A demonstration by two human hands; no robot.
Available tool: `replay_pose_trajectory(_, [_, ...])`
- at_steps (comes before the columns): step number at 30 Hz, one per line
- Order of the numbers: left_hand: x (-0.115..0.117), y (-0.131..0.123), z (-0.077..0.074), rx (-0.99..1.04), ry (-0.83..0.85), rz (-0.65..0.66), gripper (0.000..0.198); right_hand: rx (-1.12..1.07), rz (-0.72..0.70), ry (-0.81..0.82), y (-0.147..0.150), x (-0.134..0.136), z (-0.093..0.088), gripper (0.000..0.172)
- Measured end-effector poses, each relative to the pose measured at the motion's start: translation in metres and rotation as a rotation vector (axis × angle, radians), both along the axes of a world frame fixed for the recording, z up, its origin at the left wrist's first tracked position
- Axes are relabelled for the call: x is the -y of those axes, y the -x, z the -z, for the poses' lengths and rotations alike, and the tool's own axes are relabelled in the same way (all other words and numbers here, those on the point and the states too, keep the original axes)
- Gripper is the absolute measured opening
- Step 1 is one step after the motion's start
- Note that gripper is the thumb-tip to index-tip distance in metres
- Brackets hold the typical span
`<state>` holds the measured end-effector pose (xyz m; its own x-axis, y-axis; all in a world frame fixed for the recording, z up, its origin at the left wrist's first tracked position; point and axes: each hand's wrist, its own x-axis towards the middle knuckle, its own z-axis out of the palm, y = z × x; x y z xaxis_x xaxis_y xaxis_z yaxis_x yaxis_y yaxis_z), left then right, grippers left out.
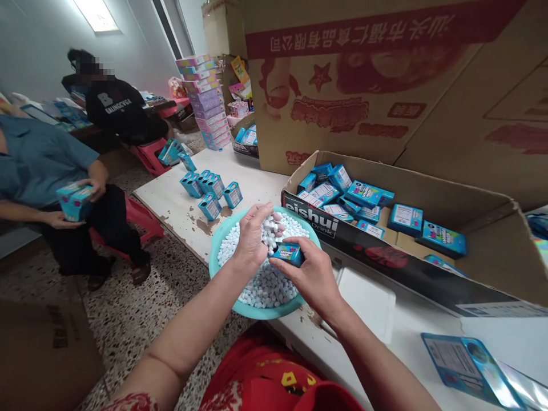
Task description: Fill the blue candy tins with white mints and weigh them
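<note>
A turquoise basin [220,285] full of small round white candies [268,291] sits at the table's near edge. Over it, my left hand [252,234] cups a heap of the same candies, fingers curled around them. My right hand [312,268] grips a small blue candy box [290,254], tilted on its side. The box's end faces my left palm, and candies lie right at that end. How many are inside the box is hidden.
Several blue boxes [209,206] stand on the table [160,197] beyond the basin. A long open carton [398,262] with more boxes is at right, flattened boxes [466,365] nearer. A seated co-worker [47,165] holds a blue box at left. Stacked packs [208,108] stand behind.
</note>
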<state>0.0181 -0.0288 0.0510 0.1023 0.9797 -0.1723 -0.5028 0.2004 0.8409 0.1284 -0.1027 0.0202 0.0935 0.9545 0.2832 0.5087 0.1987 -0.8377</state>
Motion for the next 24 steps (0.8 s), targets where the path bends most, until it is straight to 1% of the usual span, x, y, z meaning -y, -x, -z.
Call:
replay_pose_trajectory(5, [0.0016, -0.0022, 0.0016, -0.050, -0.054, 0.012, 0.032, -0.010, 0.033, -0.002, -0.0013, -0.0010, 0.0024, 0.033])
replay_pose_trajectory(9, [0.0024, -0.0039, 0.0020, -0.056, -0.067, -0.005, 0.032, -0.023, 0.045, -0.004, -0.0026, -0.0005, 0.0025, 0.033])
replay_pose_trajectory(18, [0.0049, -0.0062, -0.0024, -0.070, -0.071, 0.005, 0.031, -0.042, 0.015, -0.034, -0.0037, -0.0007, 0.0040, 0.033])
replay_pose_trajectory(24, [0.0028, -0.0090, 0.0003, -0.119, -0.128, 0.026, 0.026, -0.057, 0.034, -0.025, -0.0048, -0.0005, 0.0047, 0.035])
